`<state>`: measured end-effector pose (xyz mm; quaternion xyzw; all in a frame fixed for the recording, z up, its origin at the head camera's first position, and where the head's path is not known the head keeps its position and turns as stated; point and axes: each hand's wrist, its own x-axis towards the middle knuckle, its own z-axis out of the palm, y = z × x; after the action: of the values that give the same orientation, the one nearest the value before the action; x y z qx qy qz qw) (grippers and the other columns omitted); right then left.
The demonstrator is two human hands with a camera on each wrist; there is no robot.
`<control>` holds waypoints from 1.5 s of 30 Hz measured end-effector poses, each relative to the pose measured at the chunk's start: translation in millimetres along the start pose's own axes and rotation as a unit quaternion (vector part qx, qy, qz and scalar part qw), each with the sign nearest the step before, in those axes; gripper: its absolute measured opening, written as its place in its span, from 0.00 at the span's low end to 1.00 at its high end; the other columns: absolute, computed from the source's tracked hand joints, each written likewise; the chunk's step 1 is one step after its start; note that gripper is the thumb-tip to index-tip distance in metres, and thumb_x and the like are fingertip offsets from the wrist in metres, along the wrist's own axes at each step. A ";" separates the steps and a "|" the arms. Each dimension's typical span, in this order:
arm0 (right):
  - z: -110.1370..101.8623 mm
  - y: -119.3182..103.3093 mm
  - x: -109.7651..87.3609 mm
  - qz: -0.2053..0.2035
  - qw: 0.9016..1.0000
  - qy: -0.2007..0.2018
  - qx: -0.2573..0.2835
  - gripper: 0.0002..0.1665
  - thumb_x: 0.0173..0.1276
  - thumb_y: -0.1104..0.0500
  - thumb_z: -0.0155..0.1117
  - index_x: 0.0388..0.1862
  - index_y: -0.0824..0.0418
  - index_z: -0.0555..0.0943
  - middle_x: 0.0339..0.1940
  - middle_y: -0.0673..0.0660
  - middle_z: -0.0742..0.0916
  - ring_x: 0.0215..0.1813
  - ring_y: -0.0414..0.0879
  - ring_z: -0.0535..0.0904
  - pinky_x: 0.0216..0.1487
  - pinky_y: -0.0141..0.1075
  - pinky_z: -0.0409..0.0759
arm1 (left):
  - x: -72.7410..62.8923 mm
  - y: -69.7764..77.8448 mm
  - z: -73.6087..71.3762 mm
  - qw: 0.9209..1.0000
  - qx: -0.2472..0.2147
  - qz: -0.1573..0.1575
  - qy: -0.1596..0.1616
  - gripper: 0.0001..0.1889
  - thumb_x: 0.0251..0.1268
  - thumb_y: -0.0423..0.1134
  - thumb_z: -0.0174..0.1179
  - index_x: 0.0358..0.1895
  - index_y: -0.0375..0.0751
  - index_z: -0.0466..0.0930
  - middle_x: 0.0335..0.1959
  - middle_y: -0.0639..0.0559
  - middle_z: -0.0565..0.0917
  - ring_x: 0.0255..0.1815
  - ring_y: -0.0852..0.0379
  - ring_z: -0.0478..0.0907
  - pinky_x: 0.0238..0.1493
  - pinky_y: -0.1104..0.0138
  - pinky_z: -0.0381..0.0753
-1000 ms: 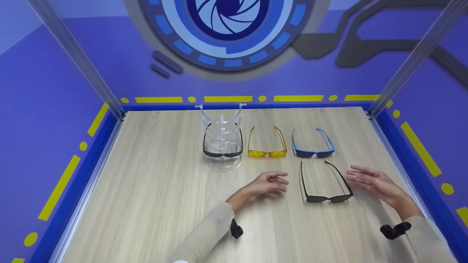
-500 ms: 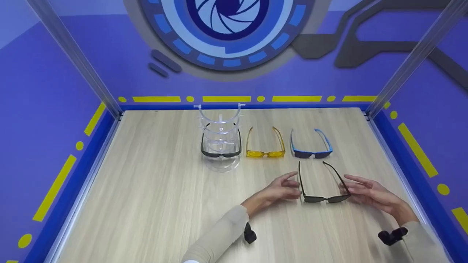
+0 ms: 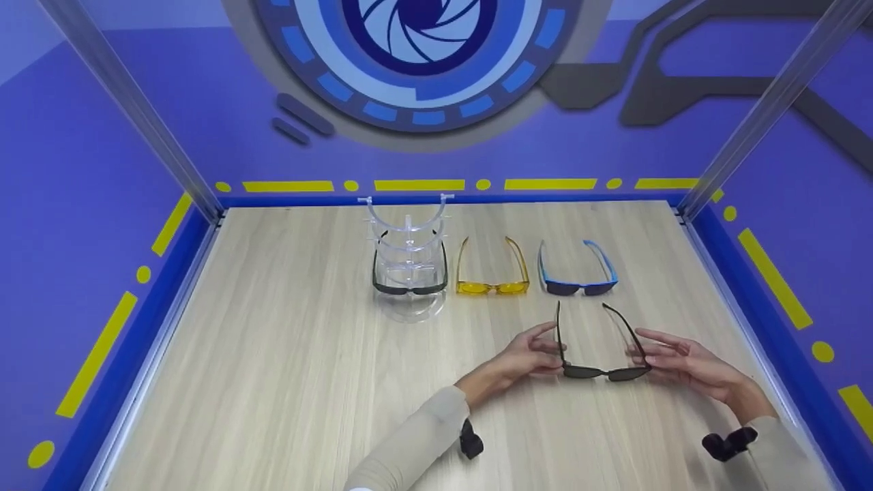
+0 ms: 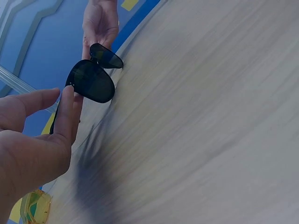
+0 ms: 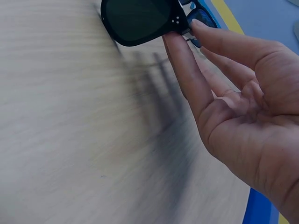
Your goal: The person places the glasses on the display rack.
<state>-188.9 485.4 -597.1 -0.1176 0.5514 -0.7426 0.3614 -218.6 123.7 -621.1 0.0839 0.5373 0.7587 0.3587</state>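
Black-framed sunglasses (image 3: 581,372) with dark lenses lie unfolded between both hands, lenses toward the person. At one side, my left hand (image 3: 522,358) pinches the temple near the hinge. My right hand (image 3: 689,365) holds the opposite temple near its hinge. In the left wrist view, the left thumb lies by the lens corner and the right hand (image 4: 100,23) appears beyond the lenses. Thumb and finger meet the frame's dotted corner in the right wrist view, where one dark lens (image 5: 138,21) shows. Part of each temple is hidden by fingers.
Behind stand yellow glasses (image 3: 492,288) and blue-framed sunglasses (image 3: 580,289), both unfolded. Left of them, a clear tiered eyewear stand (image 3: 408,262) has another black pair (image 3: 409,290) at it. Blue printed walls (image 3: 307,153) enclose the wooden table (image 3: 273,354) at back and sides.
Both hands have moved inward from either side of the black sunglasses and now take hold of their temples. The head view has shifted slightly; the other glasses stay in place.
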 end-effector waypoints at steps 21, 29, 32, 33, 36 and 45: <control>7.4 2.1 -1.3 -0.027 0.999 -0.019 -0.005 0.37 0.79 0.77 0.36 0.83 0.66 0.45 0.73 0.63 0.77 0.72 0.54 0.75 0.71 0.40 0.78 | -2.9 2.0 2.5 0.999 0.021 0.024 -0.013 0.39 0.65 0.21 0.60 0.79 0.36 0.58 0.64 0.26 0.78 0.58 0.41 0.85 0.57 0.57 0.88; 15.1 -0.8 1.1 -0.041 0.997 -0.055 0.032 0.39 0.78 0.80 0.33 0.84 0.60 0.51 0.72 0.60 0.79 0.73 0.54 0.75 0.72 0.41 0.77 | -8.2 8.1 -0.5 1.000 0.017 0.013 -0.013 0.39 0.64 0.22 0.61 0.78 0.37 0.59 0.66 0.28 0.78 0.49 0.54 0.88 0.61 0.54 0.85; 18.1 -2.6 2.2 -0.036 0.998 -0.050 0.024 0.38 0.78 0.79 0.34 0.84 0.59 0.51 0.72 0.59 0.80 0.73 0.52 0.76 0.70 0.40 0.78 | -11.6 11.1 -2.5 1.000 0.018 0.010 -0.011 0.39 0.65 0.22 0.61 0.79 0.37 0.58 0.66 0.28 0.77 0.50 0.52 0.88 0.62 0.52 0.84; 19.0 -3.1 2.6 -0.035 0.998 -0.048 0.021 0.38 0.79 0.78 0.35 0.84 0.59 0.51 0.72 0.59 0.79 0.73 0.52 0.76 0.70 0.39 0.79 | -12.8 12.2 -3.2 1.000 0.018 0.010 -0.010 0.39 0.64 0.21 0.61 0.79 0.38 0.58 0.66 0.28 0.77 0.50 0.51 0.89 0.62 0.52 0.84; 21.5 -3.7 4.2 -0.037 0.998 -0.047 0.024 0.38 0.79 0.78 0.35 0.84 0.59 0.51 0.73 0.59 0.79 0.72 0.51 0.76 0.69 0.39 0.79 | -16.7 14.6 -5.1 1.000 0.017 0.013 -0.014 0.41 0.65 0.21 0.61 0.80 0.39 0.57 0.67 0.29 0.77 0.51 0.49 0.89 0.61 0.51 0.85; 29.8 -3.2 12.3 -0.047 0.992 -0.080 0.087 0.39 0.78 0.80 0.31 0.84 0.58 0.51 0.73 0.58 0.79 0.72 0.50 0.77 0.68 0.36 0.79 | -29.1 21.3 -13.7 1.000 0.015 0.020 -0.013 0.42 0.64 0.20 0.62 0.80 0.41 0.58 0.67 0.29 0.77 0.49 0.52 0.89 0.58 0.56 0.86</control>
<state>-181.9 455.7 -586.1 -0.1705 0.4480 -0.7921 0.3778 -214.1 91.3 -600.5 0.1095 0.5422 0.7563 0.3493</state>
